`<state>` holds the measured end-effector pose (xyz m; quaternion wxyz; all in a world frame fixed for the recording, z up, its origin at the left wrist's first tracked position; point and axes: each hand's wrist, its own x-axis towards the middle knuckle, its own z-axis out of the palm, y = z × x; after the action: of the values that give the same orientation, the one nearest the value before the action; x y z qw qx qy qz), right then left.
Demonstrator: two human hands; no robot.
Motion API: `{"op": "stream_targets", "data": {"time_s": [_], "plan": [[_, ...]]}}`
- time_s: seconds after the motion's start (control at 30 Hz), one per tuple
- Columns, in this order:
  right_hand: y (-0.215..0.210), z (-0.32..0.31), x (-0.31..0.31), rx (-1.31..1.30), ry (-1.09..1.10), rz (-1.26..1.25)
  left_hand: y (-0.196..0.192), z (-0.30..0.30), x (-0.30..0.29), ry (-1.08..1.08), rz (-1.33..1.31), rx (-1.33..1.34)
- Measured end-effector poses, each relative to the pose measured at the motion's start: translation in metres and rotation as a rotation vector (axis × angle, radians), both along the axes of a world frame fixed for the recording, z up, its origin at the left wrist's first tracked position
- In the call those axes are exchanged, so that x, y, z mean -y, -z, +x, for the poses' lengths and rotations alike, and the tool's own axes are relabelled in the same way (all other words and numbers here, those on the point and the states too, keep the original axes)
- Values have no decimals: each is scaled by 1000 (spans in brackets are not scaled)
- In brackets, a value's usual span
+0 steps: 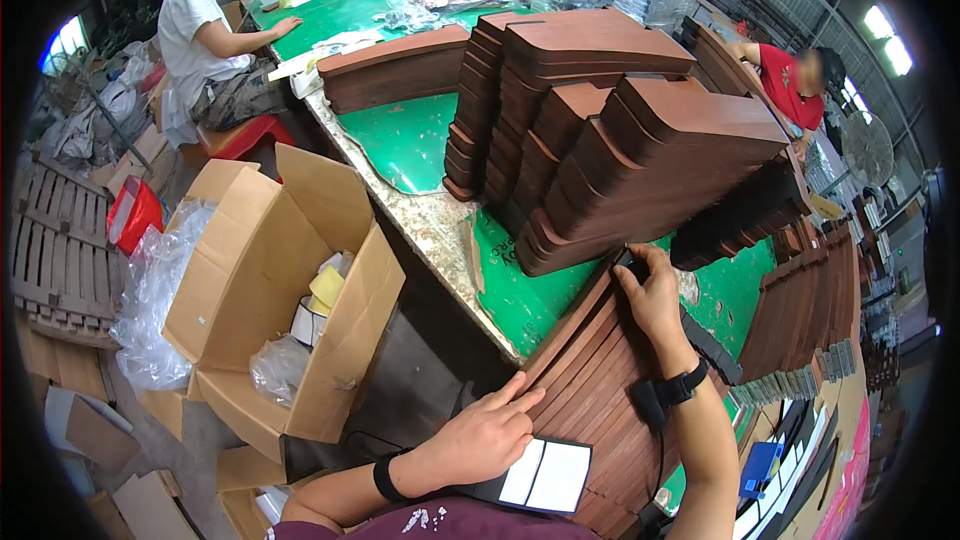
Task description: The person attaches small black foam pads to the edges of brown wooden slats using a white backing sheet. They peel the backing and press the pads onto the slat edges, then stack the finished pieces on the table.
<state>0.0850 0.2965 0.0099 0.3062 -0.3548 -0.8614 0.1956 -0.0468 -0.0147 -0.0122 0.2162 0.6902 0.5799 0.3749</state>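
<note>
Brown wood-look boards [590, 360] stand on edge in a tight row in front of me. My right hand [650, 290] pinches the far end of a board near the row's left side, thumb and fingers closed on it. At the near end of that side, my left hand [485, 445] touches a board edge with its fingers stretched and slightly apart; its thumb is hidden. A dark flat case with white panels [545, 475] lies against the boards beside my left hand. Beyond my right hand rise tall stacks of brown boards with rounded corners [640, 130].
An open cardboard box [240, 280] with plastic bags stands left of the green-topped table [400, 135]. More boards [800, 320] stand in a row at the right. A seated person in white [195, 30] is far left; a person in red [785, 80] is far right.
</note>
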Motion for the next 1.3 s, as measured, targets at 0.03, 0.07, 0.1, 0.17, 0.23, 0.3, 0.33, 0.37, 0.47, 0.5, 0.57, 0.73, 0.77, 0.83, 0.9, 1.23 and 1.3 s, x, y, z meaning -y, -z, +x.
{"op": "stream_targets", "data": {"time_s": [0.03,0.07,0.1,0.17,0.23,0.3,0.33,0.37,0.47,0.5,0.57,0.73,0.77,0.83,0.9,1.23,1.3], "plan": [[1,-1,-1,1,2,6,1,0,0,-1,2,9],[2,-1,-3,2,6,15,2,-1,0,0,6,18],[3,-1,-4,2,11,23,3,-1,-1,2,10,27],[3,-2,-5,11,28,17,0,-3,-3,4,10,19],[3,-3,-5,7,40,-2,-2,-3,-4,3,14,16],[1,-4,-5,-8,45,-32,-1,-3,-5,-2,25,20],[1,-4,-5,-10,49,-43,-2,-3,-5,-7,23,26],[1,-4,-5,-10,53,-53,-4,-3,-5,-12,23,34],[0,-4,-6,-7,53,-48,-7,-4,-7,-21,26,39],[1,-3,-6,-6,50,-41,-8,-4,-7,-24,27,37],[0,-3,-4,-11,52,-38,-7,-4,-7,-25,31,35],[0,-4,-4,-20,63,-37,-7,-2,-7,-33,31,35],[1,-3,-5,-15,64,-35,-7,-2,-7,-29,29,35],[1,-4,-5,-19,59,-26,-7,-3,-7,-29,29,23],[0,-5,-5,-31,51,-9,-6,-3,-9,-31,38,6],[-3,-5,-5,64,25,25,-8,-2,-6,-39,55,-5],[-2,-4,-4,63,13,25,-9,-3,-7,-37,32,0]]}}
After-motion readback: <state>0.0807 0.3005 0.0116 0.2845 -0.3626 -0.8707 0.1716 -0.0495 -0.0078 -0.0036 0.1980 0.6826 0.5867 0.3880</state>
